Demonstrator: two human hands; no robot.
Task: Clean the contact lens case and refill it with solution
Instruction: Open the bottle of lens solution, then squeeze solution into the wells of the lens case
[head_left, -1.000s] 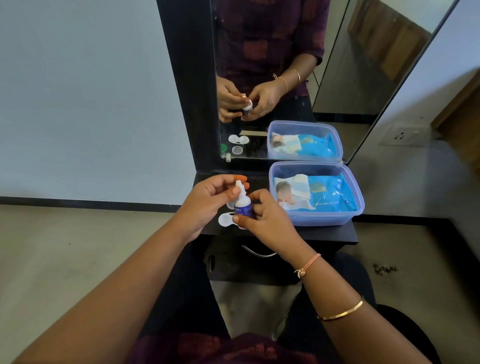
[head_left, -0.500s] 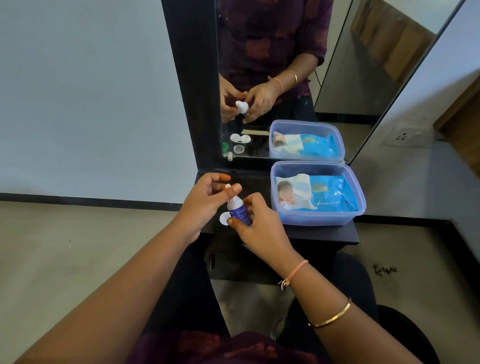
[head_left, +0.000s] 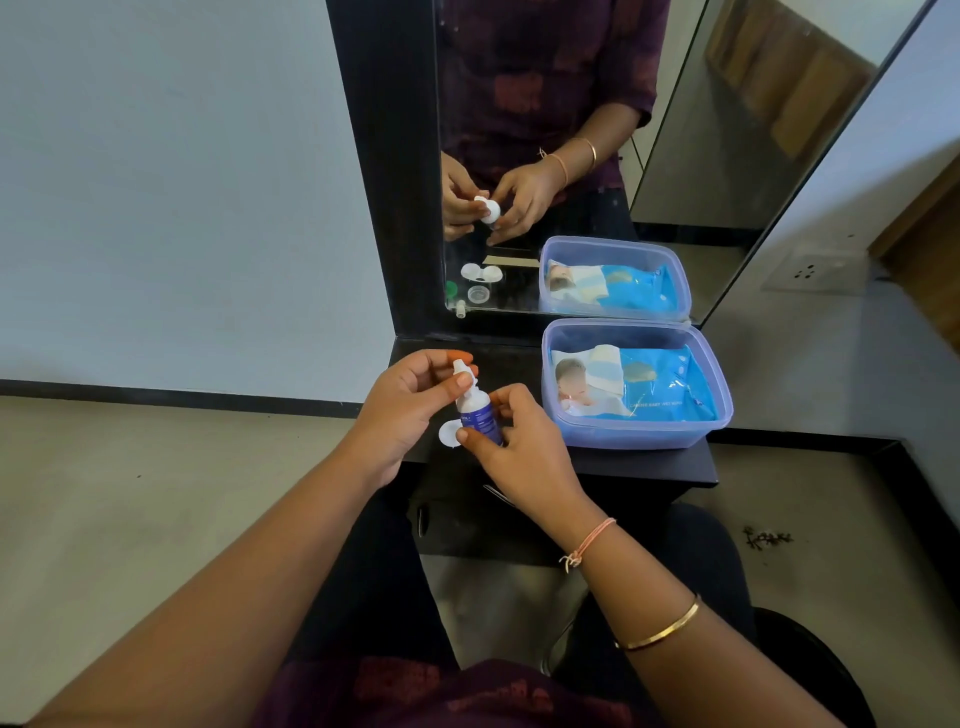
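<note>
A small white solution bottle (head_left: 475, 408) with a dark blue label is held upright above the black shelf (head_left: 644, 465). My right hand (head_left: 514, 441) grips its body from the right. My left hand (head_left: 410, 402) pinches the white tip at the top of the bottle between thumb and fingers. The white contact lens case (head_left: 448, 434) lies on the shelf just below and left of the bottle, mostly hidden by my hands. The mirror (head_left: 545, 156) shows the case and loose caps reflected.
A clear blue plastic box (head_left: 644, 434) holding a blue pack of wet wipes stands on the shelf's right half, against the mirror. The shelf is narrow, with floor beyond its front and left edges. A wall socket (head_left: 810, 270) is on the right wall.
The bottle tilted left half a second ago and now stands nearly upright again. My left hand's fingers have stayed on its top; both hands have shifted only slightly.
</note>
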